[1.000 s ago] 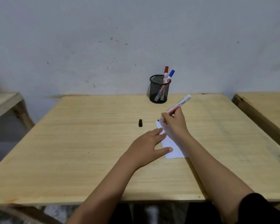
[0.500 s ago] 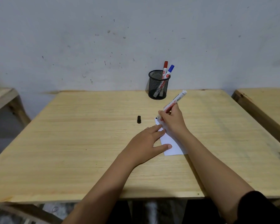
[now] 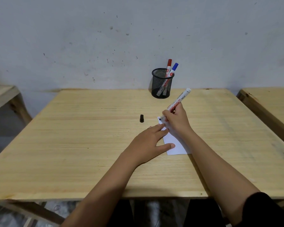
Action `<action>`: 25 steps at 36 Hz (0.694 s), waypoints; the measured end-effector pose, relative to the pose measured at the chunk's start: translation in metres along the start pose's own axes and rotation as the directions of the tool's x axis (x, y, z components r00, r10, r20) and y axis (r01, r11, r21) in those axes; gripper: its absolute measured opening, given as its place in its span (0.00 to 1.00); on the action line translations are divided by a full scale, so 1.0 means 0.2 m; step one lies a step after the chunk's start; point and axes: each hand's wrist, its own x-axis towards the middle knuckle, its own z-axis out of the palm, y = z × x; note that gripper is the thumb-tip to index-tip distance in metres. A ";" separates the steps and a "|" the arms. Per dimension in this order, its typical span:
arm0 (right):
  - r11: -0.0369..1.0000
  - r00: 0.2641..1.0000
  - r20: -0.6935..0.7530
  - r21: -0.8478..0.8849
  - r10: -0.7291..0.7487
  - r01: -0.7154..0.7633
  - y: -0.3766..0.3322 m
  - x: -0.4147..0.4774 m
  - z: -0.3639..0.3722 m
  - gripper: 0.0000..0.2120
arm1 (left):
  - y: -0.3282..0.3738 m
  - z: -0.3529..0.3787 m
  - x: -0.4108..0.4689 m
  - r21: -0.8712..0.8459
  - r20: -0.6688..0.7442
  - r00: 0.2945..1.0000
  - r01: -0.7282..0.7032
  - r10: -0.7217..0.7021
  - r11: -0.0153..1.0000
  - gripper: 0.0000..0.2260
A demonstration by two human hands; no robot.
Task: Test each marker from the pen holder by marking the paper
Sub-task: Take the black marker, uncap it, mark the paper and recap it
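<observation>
Nearest, the left hand (image 3: 152,141) is lying flat with fingers spread, pinning the paper (image 3: 174,143) to the table (image 3: 72,145). Just beyond, the right hand (image 3: 176,119) is keeping its grip clamped on the uncapped marker (image 3: 179,100), whose tip is touching the paper's far corner, where a dark mark is showing. Its black cap (image 3: 141,118) is standing nearby. Farther back, the pen holder (image 3: 161,83) is holding a red-capped marker (image 3: 168,66) and a blue-capped marker (image 3: 174,68), apparently untested.
</observation>
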 end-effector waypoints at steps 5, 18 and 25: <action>0.996 0.999 -0.032 0.084 0.018 -0.016 0.00 0.01 -0.04 0.07 | -0.03 0.01 0.01 0.005 0.022 0.999 0.046 -0.046 0.999 0.28; 0.954 0.999 -0.031 0.301 0.018 -0.008 -0.09 0.05 -0.19 0.03 | -0.03 -0.12 0.07 -0.204 -0.152 0.984 0.065 -0.098 0.977 0.25; 0.915 0.997 -0.042 0.401 0.064 -0.042 -0.13 0.03 -0.22 0.03 | -0.18 -0.20 0.15 -0.105 -0.267 0.928 0.238 -0.258 0.966 0.19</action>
